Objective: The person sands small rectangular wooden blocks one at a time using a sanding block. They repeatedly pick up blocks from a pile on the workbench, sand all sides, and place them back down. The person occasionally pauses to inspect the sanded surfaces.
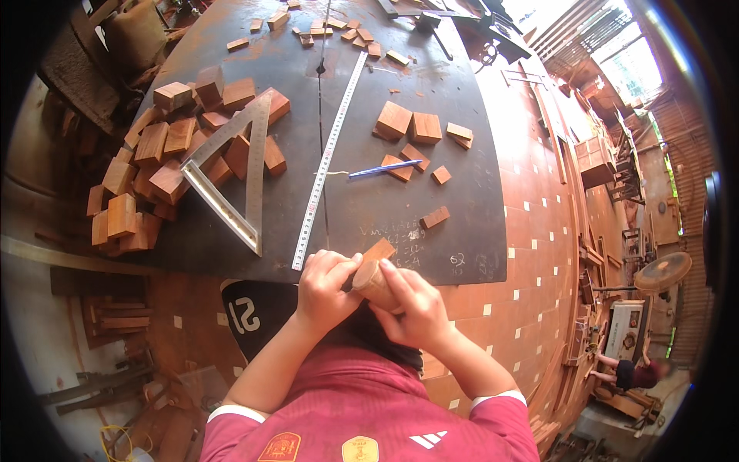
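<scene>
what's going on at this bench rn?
A person's left hand and right hand together grip a tan rounded piece and a small wooden block by the near edge of a dark table. To the left sits a heap of blocks with a metal set square against it; a ruler and blue pen lie mid-table.

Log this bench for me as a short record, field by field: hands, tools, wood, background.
Left grip: at the held pieces, exact contact unclear
Right grip: on a rounded tan piece
Between them: small wood block
Layout tool: metal set square, beside the wood pile
Measure: white measuring strip, on the dark table
Marker: blue pen, right of the strip
Background: fan, another person
</scene>
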